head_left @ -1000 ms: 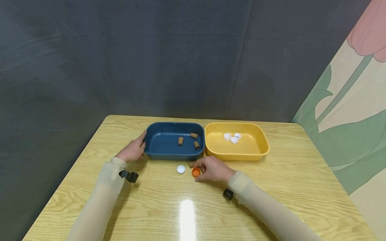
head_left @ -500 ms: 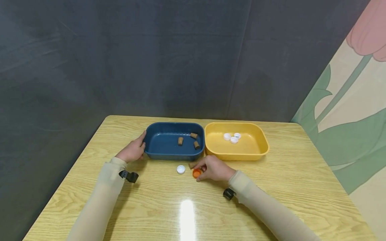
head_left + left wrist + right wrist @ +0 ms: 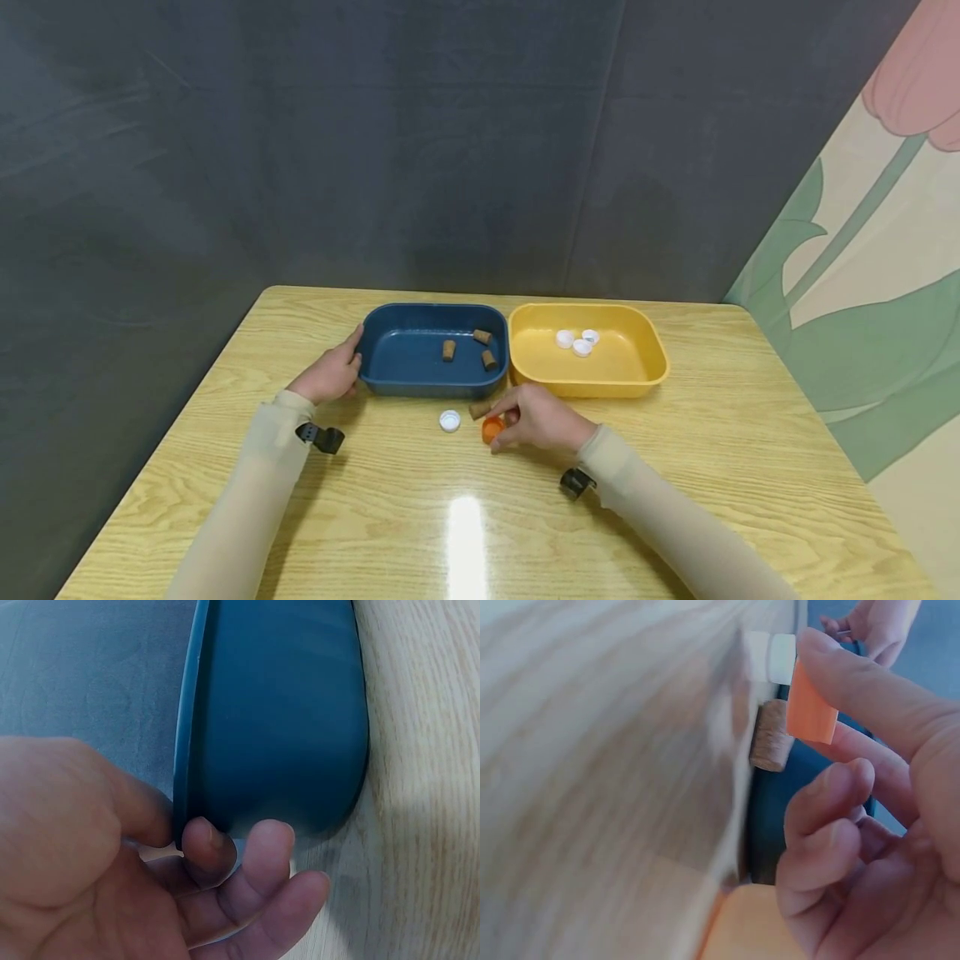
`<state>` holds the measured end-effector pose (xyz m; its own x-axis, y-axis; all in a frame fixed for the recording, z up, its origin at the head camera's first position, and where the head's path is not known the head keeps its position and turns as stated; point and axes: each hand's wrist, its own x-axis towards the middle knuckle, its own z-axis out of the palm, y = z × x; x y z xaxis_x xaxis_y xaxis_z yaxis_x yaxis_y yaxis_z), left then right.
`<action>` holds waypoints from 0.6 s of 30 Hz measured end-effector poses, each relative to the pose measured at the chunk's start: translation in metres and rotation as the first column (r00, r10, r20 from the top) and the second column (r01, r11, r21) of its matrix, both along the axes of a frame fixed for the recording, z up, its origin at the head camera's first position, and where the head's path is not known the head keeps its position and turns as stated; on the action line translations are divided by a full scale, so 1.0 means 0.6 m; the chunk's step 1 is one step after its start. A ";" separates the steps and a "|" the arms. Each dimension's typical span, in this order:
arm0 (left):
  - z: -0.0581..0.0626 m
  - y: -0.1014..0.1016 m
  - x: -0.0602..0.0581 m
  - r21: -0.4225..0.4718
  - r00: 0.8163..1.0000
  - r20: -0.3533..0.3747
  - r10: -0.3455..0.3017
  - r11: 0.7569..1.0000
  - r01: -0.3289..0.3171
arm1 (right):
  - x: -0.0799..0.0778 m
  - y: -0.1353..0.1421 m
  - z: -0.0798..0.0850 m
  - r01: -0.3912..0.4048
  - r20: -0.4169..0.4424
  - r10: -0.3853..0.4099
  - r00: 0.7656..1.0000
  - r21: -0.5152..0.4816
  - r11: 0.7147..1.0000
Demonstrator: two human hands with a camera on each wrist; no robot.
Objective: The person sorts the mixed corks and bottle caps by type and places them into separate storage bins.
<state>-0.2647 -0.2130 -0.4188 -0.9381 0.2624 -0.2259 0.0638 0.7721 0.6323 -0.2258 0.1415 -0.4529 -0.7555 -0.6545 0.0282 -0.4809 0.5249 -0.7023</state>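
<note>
My left hand [image 3: 330, 372] grips the left end of a dark blue plastic tray [image 3: 431, 390]. In the left wrist view the thumb lies at the tray's rim and a fingertip [image 3: 208, 844] sits against its outer wall. With thumb and index finger my right hand [image 3: 542, 419] pinches an orange bottle cap [image 3: 492, 431], its hollow side up. The right wrist view shows this cap [image 3: 811, 709] a little off the table. Just beyond it a cork [image 3: 480, 409] lies on its side, partly behind a finger. A white bottle cap [image 3: 449, 421] rests on the table to the left.
Several corks, one of them a cork [image 3: 448, 351] near the middle, lie in the blue tray. Beside it stands a yellow tray [image 3: 592, 389] holding white bottle caps [image 3: 582, 348]. A dark cloth [image 3: 450, 150] hangs behind the wooden table [image 3: 720, 433].
My right hand, with the orange bottle cap pinched in it, has shifted slightly to the right, uncovering more of the cork. The left hand stays on the blue tray.
</note>
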 end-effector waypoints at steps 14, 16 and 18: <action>0.000 0.000 -0.001 -0.003 1.000 -0.013 -0.004 1.000 0.004 | 0.004 0.025 0.051 0.058 -0.098 -0.059 0.993 -0.011 0.998; 0.001 0.000 0.000 -0.005 1.000 -0.013 -0.006 1.000 0.006 | 0.002 0.030 0.057 0.068 -0.106 -0.069 0.992 -0.011 0.998; 0.002 0.001 0.002 -0.004 1.000 -0.010 -0.006 1.000 0.006 | 0.001 0.035 0.063 0.079 -0.112 -0.080 0.991 -0.010 0.997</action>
